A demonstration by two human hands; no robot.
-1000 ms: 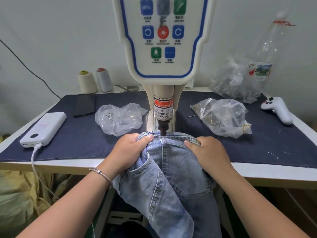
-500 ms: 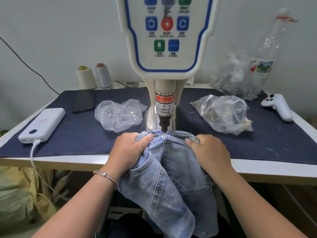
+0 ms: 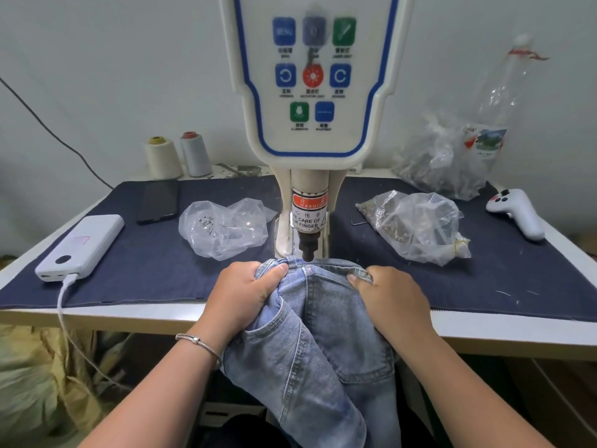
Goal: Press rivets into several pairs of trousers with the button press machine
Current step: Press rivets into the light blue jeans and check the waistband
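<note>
A pair of light blue jeans (image 3: 326, 321) hangs over the table's front edge, its waistband lying under the black punch (image 3: 307, 248) of the white button press machine (image 3: 310, 92). My left hand (image 3: 240, 294) grips a bunched fold of denim just left of the punch, thumb on top. My right hand (image 3: 386, 297) holds the waistband to the right of it, fingers curled over the edge. A back pocket faces up between my hands.
Two clear plastic bags lie either side of the machine, the left bag (image 3: 226, 227) and the right bag (image 3: 420, 227) holding small metal parts. A power bank (image 3: 80, 245), phone (image 3: 158, 200), thread cones (image 3: 177, 156), white controller (image 3: 517, 213) and a third bag (image 3: 442, 163) sit on the dark blue mat (image 3: 145, 270).
Both hands keep their grip on the jeans under the punch. The view has shifted slightly up and down; nothing else has moved.
</note>
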